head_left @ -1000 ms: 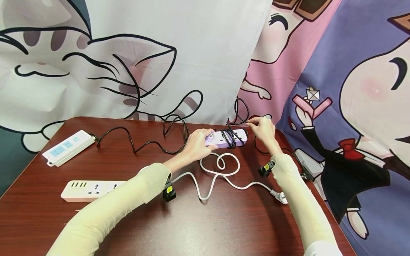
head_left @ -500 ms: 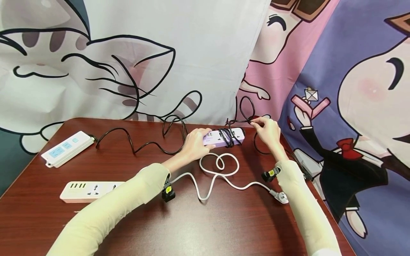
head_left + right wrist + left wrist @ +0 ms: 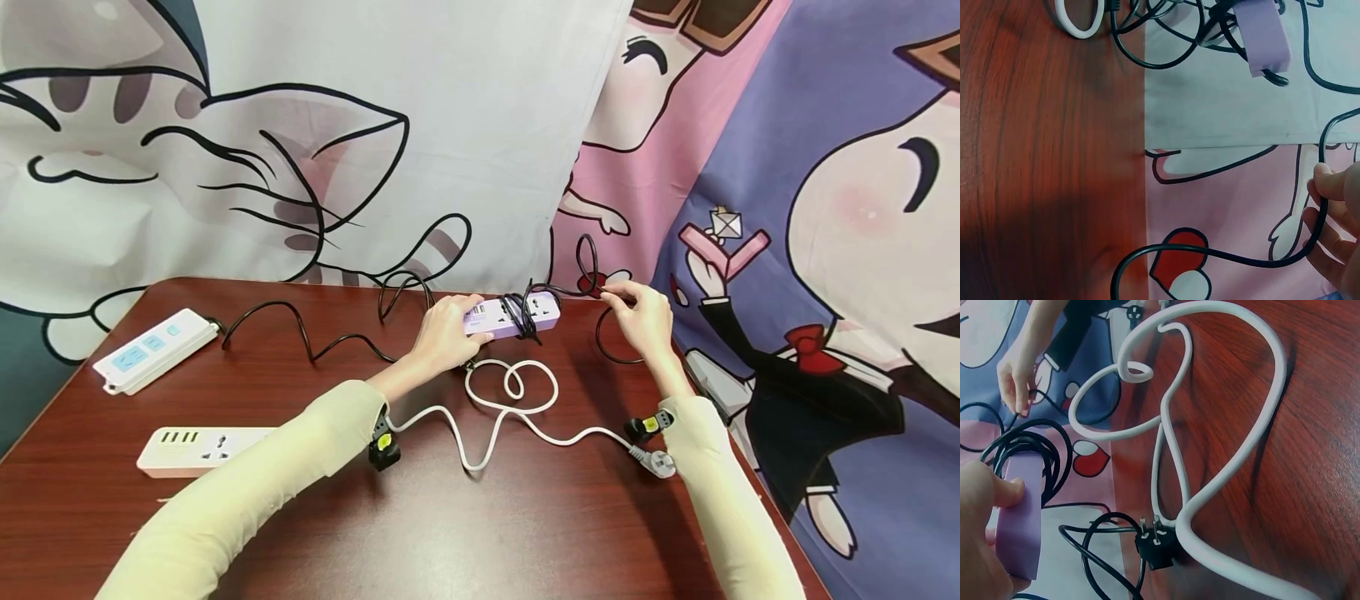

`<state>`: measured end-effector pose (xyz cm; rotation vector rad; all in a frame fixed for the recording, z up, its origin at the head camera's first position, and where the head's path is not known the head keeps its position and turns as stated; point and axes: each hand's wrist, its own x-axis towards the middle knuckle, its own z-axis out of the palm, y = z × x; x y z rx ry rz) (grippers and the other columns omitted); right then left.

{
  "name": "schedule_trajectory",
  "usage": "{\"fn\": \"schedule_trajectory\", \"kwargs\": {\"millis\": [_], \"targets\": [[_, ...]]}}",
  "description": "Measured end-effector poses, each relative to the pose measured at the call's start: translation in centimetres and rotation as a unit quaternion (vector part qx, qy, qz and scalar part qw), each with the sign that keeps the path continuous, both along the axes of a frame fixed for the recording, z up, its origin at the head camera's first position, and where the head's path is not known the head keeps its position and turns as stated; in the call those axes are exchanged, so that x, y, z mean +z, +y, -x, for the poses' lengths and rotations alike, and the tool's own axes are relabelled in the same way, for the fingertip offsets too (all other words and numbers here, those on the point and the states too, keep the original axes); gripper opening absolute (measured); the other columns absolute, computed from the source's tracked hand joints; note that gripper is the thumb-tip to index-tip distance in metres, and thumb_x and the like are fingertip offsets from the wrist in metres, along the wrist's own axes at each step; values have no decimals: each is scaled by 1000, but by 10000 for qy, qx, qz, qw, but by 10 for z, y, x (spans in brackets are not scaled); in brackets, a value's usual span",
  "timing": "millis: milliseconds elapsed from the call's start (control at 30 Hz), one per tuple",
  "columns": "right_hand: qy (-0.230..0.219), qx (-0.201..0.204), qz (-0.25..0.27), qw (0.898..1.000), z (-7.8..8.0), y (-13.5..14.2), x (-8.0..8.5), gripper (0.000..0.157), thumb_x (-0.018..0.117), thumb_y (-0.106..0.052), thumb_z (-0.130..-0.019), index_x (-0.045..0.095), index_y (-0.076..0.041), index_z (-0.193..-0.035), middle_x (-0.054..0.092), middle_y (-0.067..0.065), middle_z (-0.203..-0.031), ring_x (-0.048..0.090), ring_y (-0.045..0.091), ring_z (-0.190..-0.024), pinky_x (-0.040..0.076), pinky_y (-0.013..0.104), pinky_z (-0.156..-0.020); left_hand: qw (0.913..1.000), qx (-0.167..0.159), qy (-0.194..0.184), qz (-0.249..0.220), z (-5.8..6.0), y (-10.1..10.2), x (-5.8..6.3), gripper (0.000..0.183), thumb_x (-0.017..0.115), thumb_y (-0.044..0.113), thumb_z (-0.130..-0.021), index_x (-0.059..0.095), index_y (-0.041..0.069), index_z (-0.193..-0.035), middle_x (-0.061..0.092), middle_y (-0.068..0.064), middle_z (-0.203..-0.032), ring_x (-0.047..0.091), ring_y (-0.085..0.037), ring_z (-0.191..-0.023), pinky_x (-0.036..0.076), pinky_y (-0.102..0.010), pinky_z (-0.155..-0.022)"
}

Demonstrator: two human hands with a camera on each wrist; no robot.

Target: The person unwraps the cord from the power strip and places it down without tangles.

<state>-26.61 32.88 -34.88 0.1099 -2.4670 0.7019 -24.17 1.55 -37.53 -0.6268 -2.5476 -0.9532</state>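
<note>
My left hand (image 3: 444, 335) grips the left end of a purple power strip (image 3: 491, 322), held up near the table's far edge. Several turns of black cord (image 3: 522, 317) are wound around the strip's middle. To the right, my right hand (image 3: 643, 317) pinches the free length of that cord between thumb and fingers. The right wrist view shows the cord (image 3: 1260, 261) passing through this pinch and sagging in a curve below. A small loop of cord stands up between strip and right hand. The cord's far end is hidden.
A white power strip with blue sockets (image 3: 153, 352) lies at the table's left. Nearer, another white power strip (image 3: 191, 452) is partly behind my left sleeve. Its white cord (image 3: 495, 433) curls to a plug (image 3: 658, 463). A black plug (image 3: 1157, 547) lies by the white cord.
My right hand has moved right and slightly nearer, drawing the cord along. The strip in my left hand has shifted a little left and up, and the cord loop has moved right.
</note>
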Motion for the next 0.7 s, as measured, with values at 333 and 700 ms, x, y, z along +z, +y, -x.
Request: {"fn": "schedule_trajectory", "kwargs": {"millis": [333, 700], "targets": [[152, 86, 162, 9997, -9, 14, -9, 14, 74, -23, -84, 76, -13, -94, 74, 7, -83, 52, 3, -66, 37, 25, -62, 9997, 154, 66, -172, 1, -10, 2, 52, 78, 21, -73, 64, 4, -120, 67, -15, -118, 61, -30, -106, 47, -45, -87], [118, 23, 257, 9996, -12, 31, -20, 13, 74, -19, -84, 76, -12, -94, 74, 8, -82, 45, -9, -62, 35, 23, -62, 9969, 405, 345, -587, 2, -22, -1, 54, 80, 20, -73, 63, 1, -121, 67, -16, -119, 60, -32, -111, 46, -45, -92]]}}
